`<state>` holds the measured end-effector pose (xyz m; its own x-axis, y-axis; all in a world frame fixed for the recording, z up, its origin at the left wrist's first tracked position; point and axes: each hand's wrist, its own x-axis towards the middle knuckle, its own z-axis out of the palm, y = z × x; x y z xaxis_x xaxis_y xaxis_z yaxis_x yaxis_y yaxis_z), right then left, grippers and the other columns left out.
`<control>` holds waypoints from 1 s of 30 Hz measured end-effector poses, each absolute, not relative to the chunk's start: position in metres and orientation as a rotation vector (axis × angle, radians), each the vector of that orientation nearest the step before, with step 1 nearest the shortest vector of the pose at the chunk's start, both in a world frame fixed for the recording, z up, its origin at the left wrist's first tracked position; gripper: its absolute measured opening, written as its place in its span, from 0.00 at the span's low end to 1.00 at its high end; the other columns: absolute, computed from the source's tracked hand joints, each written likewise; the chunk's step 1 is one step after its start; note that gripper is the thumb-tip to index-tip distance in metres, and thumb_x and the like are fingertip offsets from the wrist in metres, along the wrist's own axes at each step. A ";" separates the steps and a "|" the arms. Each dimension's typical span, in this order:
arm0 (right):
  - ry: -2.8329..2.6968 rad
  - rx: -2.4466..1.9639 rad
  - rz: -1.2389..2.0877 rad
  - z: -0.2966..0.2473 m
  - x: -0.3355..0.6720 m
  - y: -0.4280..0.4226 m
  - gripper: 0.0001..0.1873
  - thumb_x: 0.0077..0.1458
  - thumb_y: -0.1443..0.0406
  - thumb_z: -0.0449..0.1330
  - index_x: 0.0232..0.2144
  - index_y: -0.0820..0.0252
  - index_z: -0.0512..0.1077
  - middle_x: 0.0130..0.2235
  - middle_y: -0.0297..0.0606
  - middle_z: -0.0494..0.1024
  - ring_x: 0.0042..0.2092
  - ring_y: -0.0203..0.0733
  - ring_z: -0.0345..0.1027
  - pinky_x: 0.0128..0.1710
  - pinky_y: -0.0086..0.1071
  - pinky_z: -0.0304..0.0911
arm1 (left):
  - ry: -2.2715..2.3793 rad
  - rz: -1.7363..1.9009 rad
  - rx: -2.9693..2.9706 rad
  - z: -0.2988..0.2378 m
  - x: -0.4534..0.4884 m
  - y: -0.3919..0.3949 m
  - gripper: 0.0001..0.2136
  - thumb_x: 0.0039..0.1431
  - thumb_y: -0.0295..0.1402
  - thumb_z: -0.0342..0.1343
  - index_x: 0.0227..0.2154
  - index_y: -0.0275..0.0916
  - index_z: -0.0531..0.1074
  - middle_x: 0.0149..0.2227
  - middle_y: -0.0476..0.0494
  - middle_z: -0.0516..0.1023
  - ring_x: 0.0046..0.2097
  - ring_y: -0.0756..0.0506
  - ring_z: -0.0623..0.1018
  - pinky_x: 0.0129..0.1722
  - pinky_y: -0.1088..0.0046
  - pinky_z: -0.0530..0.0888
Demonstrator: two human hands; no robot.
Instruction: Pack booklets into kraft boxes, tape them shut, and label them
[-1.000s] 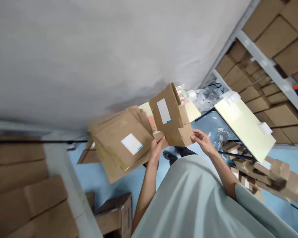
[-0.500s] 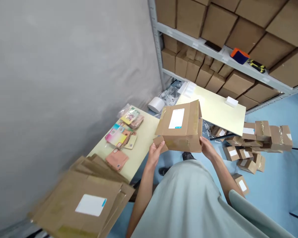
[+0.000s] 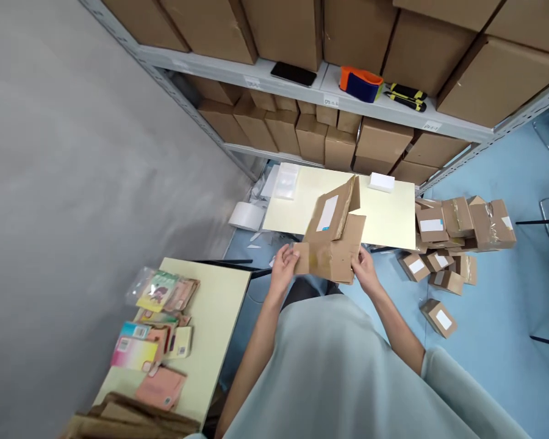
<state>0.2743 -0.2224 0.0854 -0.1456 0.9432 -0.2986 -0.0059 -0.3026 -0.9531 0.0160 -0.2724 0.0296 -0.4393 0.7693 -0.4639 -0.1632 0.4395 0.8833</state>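
Note:
In front of my chest I hold a small brown cardboard box [image 3: 332,244] with a white label and open flaps. My left hand [image 3: 283,268] grips its left flap and my right hand [image 3: 363,271] grips its right lower edge, both with fingers closed on the cardboard. The box hangs in the air above the blue floor, between a pale yellow table [image 3: 393,219] ahead and another pale yellow table [image 3: 215,305] at my left.
Colourful packets [image 3: 153,332] and flat cardboard mailers [image 3: 132,417] lie on the left table. Several sealed labelled boxes [image 3: 457,231] are heaped on the floor at right. A metal shelf [image 3: 302,91] ahead holds cartons, a phone, an orange tape dispenser [image 3: 359,82] and a cutter.
My view has swung right, from the wall to the shelf. The box has turned in my hands and its flaps now stand open; the left table has slid to the lower left.

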 end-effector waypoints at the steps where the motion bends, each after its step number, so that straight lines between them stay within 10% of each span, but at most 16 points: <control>1: -1.142 -1.356 1.512 0.083 0.271 -0.215 0.22 0.55 0.47 0.71 0.46 0.51 0.79 0.50 0.42 0.88 0.56 0.57 0.81 0.62 0.49 0.76 | 1.696 1.154 0.566 0.031 0.022 -0.260 0.31 0.62 0.50 0.73 0.62 0.40 0.74 0.68 0.26 0.79 0.68 0.31 0.81 0.68 0.50 0.78; 11: -0.897 -1.498 1.277 0.080 0.212 -0.157 0.24 0.62 0.42 0.64 0.47 0.52 0.78 0.49 0.43 0.88 0.51 0.54 0.82 0.54 0.46 0.80 | 1.405 0.849 1.360 0.078 0.050 -0.163 0.46 0.52 0.50 0.80 0.72 0.45 0.72 0.71 0.32 0.75 0.69 0.28 0.79 0.68 0.52 0.78; 16: -0.738 -1.614 1.235 0.079 0.200 -0.128 0.27 0.54 0.39 0.71 0.38 0.53 0.77 0.41 0.41 0.87 0.46 0.52 0.82 0.48 0.44 0.80 | 1.401 0.623 1.438 0.081 0.006 -0.103 0.16 0.70 0.48 0.63 0.51 0.45 0.85 0.48 0.35 0.89 0.51 0.31 0.88 0.53 0.56 0.82; 22: -0.691 -1.679 1.479 0.070 0.195 -0.123 0.34 0.47 0.35 0.77 0.38 0.55 0.79 0.36 0.40 0.86 0.43 0.53 0.84 0.45 0.47 0.84 | 1.415 0.569 1.249 0.058 -0.036 -0.055 0.19 0.68 0.55 0.62 0.44 0.45 0.84 0.38 0.41 0.88 0.42 0.33 0.88 0.39 0.65 0.80; 30: -0.731 -1.926 1.068 0.086 0.268 -0.102 0.49 0.56 0.33 0.71 0.69 0.55 0.73 0.66 0.56 0.80 0.66 0.60 0.79 0.64 0.53 0.79 | 1.463 0.610 1.172 0.046 -0.045 -0.035 0.22 0.69 0.58 0.58 0.46 0.45 0.84 0.41 0.41 0.89 0.42 0.35 0.87 0.38 0.66 0.80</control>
<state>0.2681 -0.1016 0.0861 0.4771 0.7765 -0.4116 0.1032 -0.5146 -0.8512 -0.0454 -0.0353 0.0461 0.1014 0.8984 -0.4274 0.3285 0.3753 0.8667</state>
